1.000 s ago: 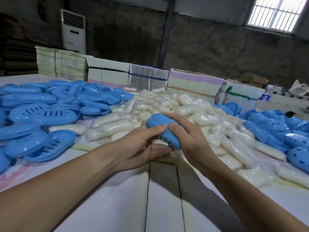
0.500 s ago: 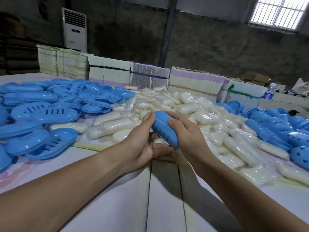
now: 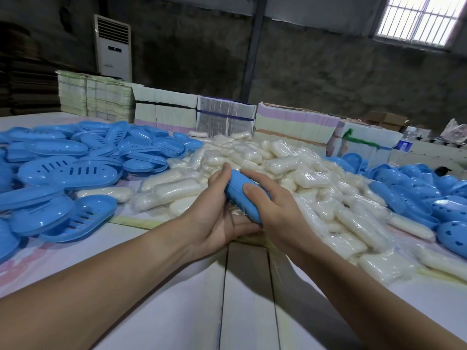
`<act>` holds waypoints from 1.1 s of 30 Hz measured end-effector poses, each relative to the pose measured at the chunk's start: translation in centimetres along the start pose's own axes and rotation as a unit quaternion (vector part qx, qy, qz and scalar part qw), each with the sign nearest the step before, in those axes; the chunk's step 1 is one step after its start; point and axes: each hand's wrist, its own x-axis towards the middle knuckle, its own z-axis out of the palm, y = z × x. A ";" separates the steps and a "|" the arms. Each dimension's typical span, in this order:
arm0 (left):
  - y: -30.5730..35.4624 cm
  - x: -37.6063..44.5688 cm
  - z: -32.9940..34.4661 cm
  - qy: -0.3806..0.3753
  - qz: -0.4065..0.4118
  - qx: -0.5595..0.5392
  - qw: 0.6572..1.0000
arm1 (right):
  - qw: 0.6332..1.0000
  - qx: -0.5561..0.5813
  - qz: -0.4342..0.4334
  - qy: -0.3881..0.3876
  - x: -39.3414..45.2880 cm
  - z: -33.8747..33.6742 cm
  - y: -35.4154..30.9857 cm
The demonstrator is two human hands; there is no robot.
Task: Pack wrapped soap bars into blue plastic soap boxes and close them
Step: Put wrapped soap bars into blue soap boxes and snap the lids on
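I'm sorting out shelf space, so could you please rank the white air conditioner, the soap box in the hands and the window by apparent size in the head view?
1. Air conditioner
2. Window, partly cut off, so unsure
3. Soap box, nearest the camera

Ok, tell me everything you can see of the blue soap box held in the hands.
The blue oval plastic soap box looks smooth and slightly glossy, its two halves together with a seam and small slots along the lower edge. It is tilted, far end up, above the table edge in front of the pile of wrapped white soap bars. The left hand cups it from below, thumb on its far end; the right hand holds its right side, thumb pressed on top. Its contents are hidden.
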 end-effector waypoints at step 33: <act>2.0 -0.8 -2.3 -0.037 0.381 0.577 0.722 | 0.977 -0.107 -0.010 -0.184 0.1 -7.3 -0.5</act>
